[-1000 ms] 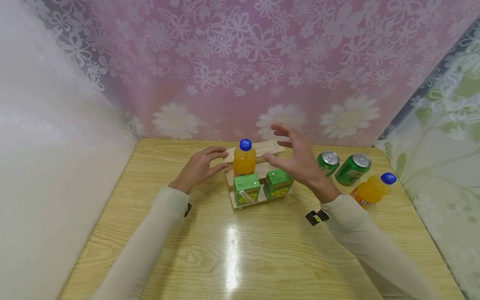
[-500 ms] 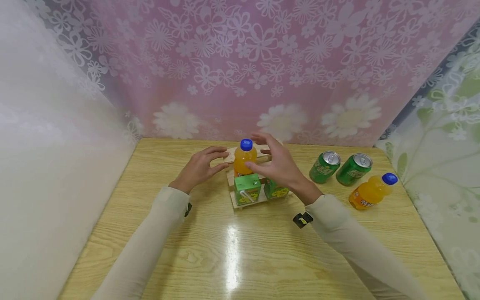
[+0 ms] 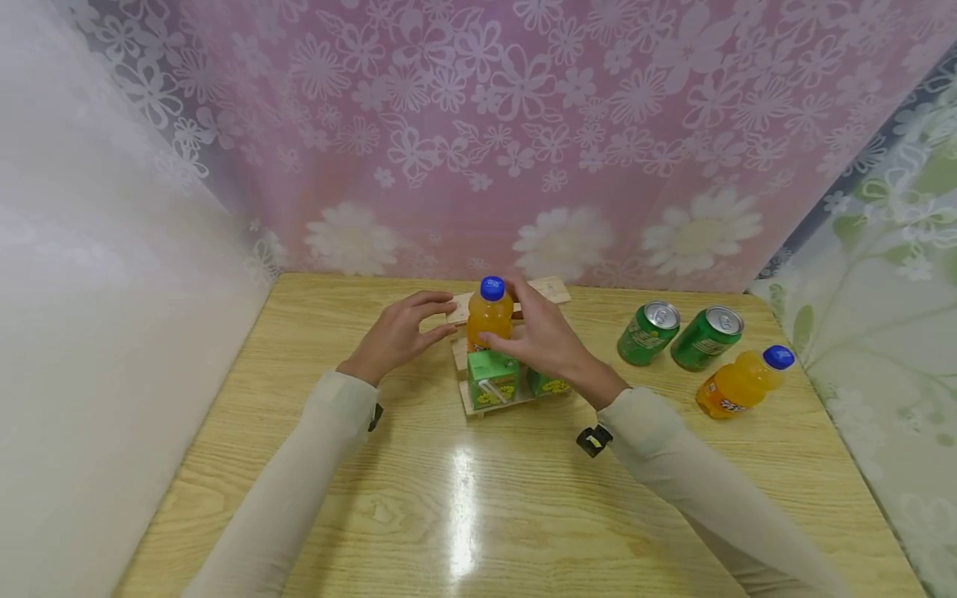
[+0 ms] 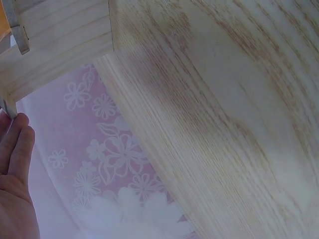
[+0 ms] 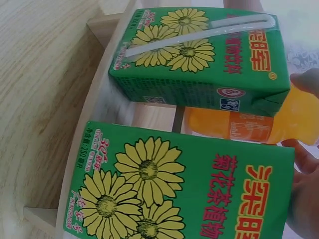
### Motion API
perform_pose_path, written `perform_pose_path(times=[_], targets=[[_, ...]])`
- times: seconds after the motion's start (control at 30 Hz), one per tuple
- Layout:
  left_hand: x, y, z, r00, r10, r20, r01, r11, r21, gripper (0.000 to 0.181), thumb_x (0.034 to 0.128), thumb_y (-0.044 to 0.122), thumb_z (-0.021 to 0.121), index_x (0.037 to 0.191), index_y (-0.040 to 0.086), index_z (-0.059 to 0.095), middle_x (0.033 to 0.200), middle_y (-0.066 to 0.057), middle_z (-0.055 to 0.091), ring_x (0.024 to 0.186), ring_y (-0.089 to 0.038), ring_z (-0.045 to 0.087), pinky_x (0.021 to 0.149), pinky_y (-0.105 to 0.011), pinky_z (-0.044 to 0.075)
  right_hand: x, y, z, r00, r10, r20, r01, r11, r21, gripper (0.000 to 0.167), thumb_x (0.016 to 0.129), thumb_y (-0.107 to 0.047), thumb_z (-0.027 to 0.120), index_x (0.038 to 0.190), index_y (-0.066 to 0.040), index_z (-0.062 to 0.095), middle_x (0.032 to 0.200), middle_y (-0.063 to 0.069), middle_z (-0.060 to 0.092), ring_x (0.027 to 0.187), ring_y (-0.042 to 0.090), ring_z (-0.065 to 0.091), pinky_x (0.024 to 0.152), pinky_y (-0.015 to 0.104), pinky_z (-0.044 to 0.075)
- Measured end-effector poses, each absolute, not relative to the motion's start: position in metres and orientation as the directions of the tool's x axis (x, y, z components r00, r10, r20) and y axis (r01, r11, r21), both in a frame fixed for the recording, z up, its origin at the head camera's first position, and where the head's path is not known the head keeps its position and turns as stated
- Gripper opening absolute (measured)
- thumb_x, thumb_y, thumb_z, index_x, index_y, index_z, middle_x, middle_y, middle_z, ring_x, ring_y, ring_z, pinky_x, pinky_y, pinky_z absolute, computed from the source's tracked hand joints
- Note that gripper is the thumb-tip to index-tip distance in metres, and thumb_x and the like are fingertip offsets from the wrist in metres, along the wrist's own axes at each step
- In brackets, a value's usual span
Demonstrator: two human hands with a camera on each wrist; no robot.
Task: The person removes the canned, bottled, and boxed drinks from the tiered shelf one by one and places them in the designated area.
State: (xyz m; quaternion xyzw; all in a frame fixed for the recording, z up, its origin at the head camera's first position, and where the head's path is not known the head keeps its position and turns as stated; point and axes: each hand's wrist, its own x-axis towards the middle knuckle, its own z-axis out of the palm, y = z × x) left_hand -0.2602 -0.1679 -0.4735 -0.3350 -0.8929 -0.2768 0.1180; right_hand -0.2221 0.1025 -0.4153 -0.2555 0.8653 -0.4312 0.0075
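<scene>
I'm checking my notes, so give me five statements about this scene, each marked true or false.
1. The right hand grips the orange bottle on the wooden rack. True.
2. The left hand is at the rack's right end. False: it is at the left end.
3. A green carton stands in front of that bottle. True.
4. Both green cans lie on their sides. False: they stand upright.
5. The second bottle has a blue cap. True.

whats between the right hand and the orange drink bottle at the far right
In the head view, one green drink can, then a second can.
</scene>
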Motion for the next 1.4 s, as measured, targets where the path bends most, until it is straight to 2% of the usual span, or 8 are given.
perform_pose_path(times=[0.33, 0.53, 0.9, 1.3, 1.4], targets=[[-0.26, -0.168, -0.473, -0.747, 0.53, 0.401, 0.664, 0.621, 0.417, 0.042, 0.1018, 0.024, 0.08, 0.138, 0.004, 0.075, 0.15, -0.013, 0.068, 0.134, -0.033, 0.069, 0.11, -0.048, 0.061, -0.221, 0.103, -0.416, -0.863, -0.455, 0.22, -0.451, 0.496, -0.742, 0.078, 0.1, -0.022, 0.08, 0.163, -0.007, 0.037, 0.154, 0.02, 0.058, 0.133, 0.04, 0.067, 0.106, 0.058, 0.062], [-0.26, -0.167, -0.475, -0.737, 0.535, 0.413, 0.675, 0.616, 0.406, 0.042, 0.1009, 0.024, 0.081, 0.138, 0.005, 0.075, 0.149, -0.014, 0.068, 0.133, -0.033, 0.07, 0.108, -0.047, 0.062, -0.219, 0.105, -0.413, -0.864, -0.442, 0.241, -0.456, 0.485, -0.746, 0.075, 0.101, -0.019, 0.08, 0.162, -0.004, 0.038, 0.15, 0.021, 0.06, 0.134, 0.039, 0.066, 0.107, 0.056, 0.062], [-0.259, -0.168, -0.474, -0.754, 0.53, 0.389, 0.656, 0.629, 0.416, 0.043, 0.1019, 0.024, 0.08, 0.141, 0.006, 0.074, 0.152, -0.013, 0.067, 0.136, -0.032, 0.068, 0.111, -0.049, 0.059, -0.219, 0.124, -0.394, -0.885, -0.359, 0.297, -0.439, 0.428, -0.79, 0.077, 0.1, -0.011, 0.08, 0.162, -0.001, 0.036, 0.149, 0.022, 0.058, 0.136, 0.04, 0.062, 0.107, 0.06, 0.061], [-0.259, -0.169, -0.473, -0.754, 0.536, 0.379, 0.656, 0.623, 0.425, 0.045, 0.1023, 0.026, 0.079, 0.143, 0.008, 0.073, 0.153, -0.013, 0.066, 0.137, -0.031, 0.068, 0.11, -0.049, 0.06, -0.215, 0.159, -0.379, -0.885, -0.277, 0.373, -0.464, 0.481, -0.744, 0.069, 0.1, -0.007, 0.078, 0.156, 0.004, 0.04, 0.143, 0.024, 0.06, 0.131, 0.041, 0.062, 0.107, 0.063, 0.058], [-0.26, -0.17, -0.474, -0.754, 0.536, 0.379, 0.656, 0.624, 0.424, 0.045, 0.1025, 0.026, 0.079, 0.143, 0.008, 0.073, 0.153, -0.012, 0.066, 0.136, -0.031, 0.068, 0.109, -0.049, 0.061, -0.212, 0.169, -0.374, -0.895, -0.26, 0.362, -0.445, 0.495, -0.746, 0.068, 0.102, -0.009, 0.078, 0.157, 0.003, 0.04, 0.143, 0.024, 0.06, 0.131, 0.04, 0.062, 0.107, 0.057, 0.058]])
